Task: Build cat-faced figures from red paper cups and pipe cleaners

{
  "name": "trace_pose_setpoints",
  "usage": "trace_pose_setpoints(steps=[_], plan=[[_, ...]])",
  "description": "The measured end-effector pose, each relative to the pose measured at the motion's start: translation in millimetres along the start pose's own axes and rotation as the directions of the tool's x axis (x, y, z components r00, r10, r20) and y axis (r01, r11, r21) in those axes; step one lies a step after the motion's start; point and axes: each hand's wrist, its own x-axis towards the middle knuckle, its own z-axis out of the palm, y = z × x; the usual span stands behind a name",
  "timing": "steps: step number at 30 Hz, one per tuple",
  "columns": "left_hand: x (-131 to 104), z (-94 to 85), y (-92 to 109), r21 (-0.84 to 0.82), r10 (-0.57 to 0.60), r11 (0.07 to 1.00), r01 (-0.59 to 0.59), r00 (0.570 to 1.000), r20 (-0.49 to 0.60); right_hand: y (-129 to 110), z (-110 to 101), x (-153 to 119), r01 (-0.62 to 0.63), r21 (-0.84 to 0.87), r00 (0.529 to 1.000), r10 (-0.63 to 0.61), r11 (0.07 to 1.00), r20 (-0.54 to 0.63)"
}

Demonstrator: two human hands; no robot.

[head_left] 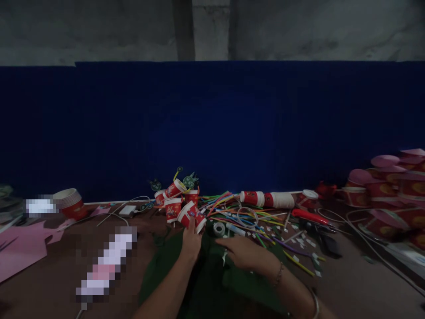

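My left hand (pixel 191 237) grips a red and white paper cup (pixel 188 213), thumb up along its side. The cup is tilted. Behind it sits a cluster of similar red cups (pixel 173 209), with a yellow stem and green paper cut-outs (pixel 190 180) among them. To the right, my right hand (pixel 244 251) has its index finger reaching left. Under its fingers shows a small silver tool, apparently scissors (pixel 225 258), partly hidden by the hand. A roll of clear tape (pixel 219 229) lies just beyond that hand. Dark green cloth (pixel 209 283) spreads below both forearms.
Coloured pipe cleaners (pixel 235 215) and white paper scraps lie beyond my right hand. Stacked cups (pixel 267 199) rest on their side at the back. Pink-topped red cups (pixel 381 190) crowd the right. Pink paper (pixel 23 248) and upright cups (pixel 71 204) occupy the left. A blue partition (pixel 212 124) stands behind.
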Motion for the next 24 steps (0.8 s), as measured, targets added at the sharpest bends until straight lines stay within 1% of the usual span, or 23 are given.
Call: trace_pose_setpoints(steps=[2,4,5,6,7,9,10,11,12,14,17,20,22,24], plan=[[-2.3,0.9,-0.4,-0.022,0.024,0.999,-0.025,0.999,-0.021,4.7,3.6,1.0,0.002,-0.018,1.0,-0.002,1.0,0.013],[-6.0,3.1,-0.5,-0.03,0.063,0.998,-0.063,0.998,-0.008,7.8,3.5,3.3,-0.023,-0.047,1.0,0.024,0.999,0.007],[-8.1,4.4,-0.3,-0.015,0.089,0.996,-0.089,0.996,0.008,9.5,1.6,4.8,-0.062,-0.075,0.998,0.062,0.995,-0.014],[-10.2,5.6,0.0,0.016,0.116,0.993,-0.117,0.993,0.02,11.9,-1.1,6.4,-0.135,-0.115,0.99,0.13,0.984,-0.048],[-12.3,6.7,0.4,0.061,0.143,0.988,-0.144,0.989,0.027,15.1,-4.4,8.2,-0.238,-0.16,0.97,0.226,0.958,-0.091],[-16.3,8.3,1.3,0.177,0.186,0.966,-0.19,0.982,0.038,23.6,-10.4,11.6,-0.444,-0.225,0.894,0.413,0.867,-0.173],[-18.0,8.9,1.6,0.235,0.202,0.95,-0.207,0.978,0.047,28.6,-12.4,12.9,-0.503,-0.237,0.862,0.466,0.831,-0.199],[-19.6,9.5,1.5,0.284,0.213,0.932,-0.223,0.975,0.063,33.6,-13.5,14.0,-0.539,-0.243,0.84,0.497,0.806,-0.216],[-21.1,9.9,1.2,0.324,0.22,0.916,-0.236,0.972,0.085,38.4,-13.6,14.7,-0.559,-0.245,0.828,0.514,0.792,-0.226],[-23.5,10.7,-0.5,0.366,0.226,0.895,-0.257,0.966,0.126,46.3,-11.5,15.2,-0.57,-0.248,0.82,0.522,0.783,-0.235],[-26.4,11.4,-4.1,0.333,0.249,0.898,-0.288,0.956,0.154,53.4,-6.8,15.2,-0.577,-0.25,0.815,0.525,0.778,-0.247],[-29.0,11.7,-6.1,0.297,0.229,0.916,-0.271,0.959,0.168,57.0,-5.3,15.5,-0.594,-0.243,0.802,0.541,0.767,-0.253],[-30.7,11.8,-5.6,0.299,0.205,0.921,-0.251,0.963,0.175,58.4,-7.2,15.9,-0.605,-0.232,0.794,0.553,0.762,-0.253],[-32.4,12.5,-4.0,0.301,0.222,0.915,-0.267,0.959,0.176,58.9,-11.9,15.0,-0.614,-0.216,0.787,0.565,0.759,-0.25]])
